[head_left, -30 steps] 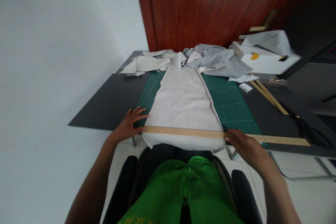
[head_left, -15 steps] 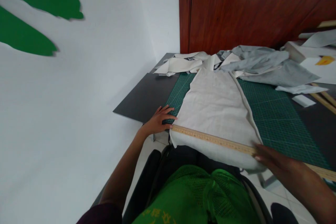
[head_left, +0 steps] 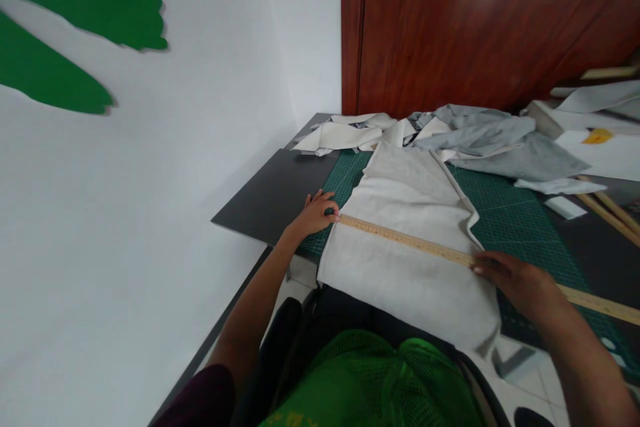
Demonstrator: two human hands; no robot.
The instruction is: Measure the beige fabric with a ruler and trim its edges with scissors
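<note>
A long wooden ruler (head_left: 405,239) lies slantwise across an off-white piece of cloth (head_left: 400,280). My left hand (head_left: 320,212) pinches the ruler's left end at the cloth's left edge, thumb and forefinger together. Over by the cloth's right edge, my right hand (head_left: 523,280) is closed on the ruler, its fingertips on top. The ruler runs on beneath that hand and out to the right. The cloth's near end hangs over the table edge, and its right edge is wavy.
Under the cloth is a green cutting mat (head_left: 515,213) on a dark table (head_left: 270,193). Crumpled grey cloth (head_left: 490,130) and off-white scraps (head_left: 345,135) lie at the back. To the right are a small white block (head_left: 565,207), wooden strips (head_left: 610,213) and a white box (head_left: 610,153).
Both hands and the ruler have moved away from me, up the cloth. More cloth now shows on the near side of the ruler. My left fingers have drawn into a pinch.
</note>
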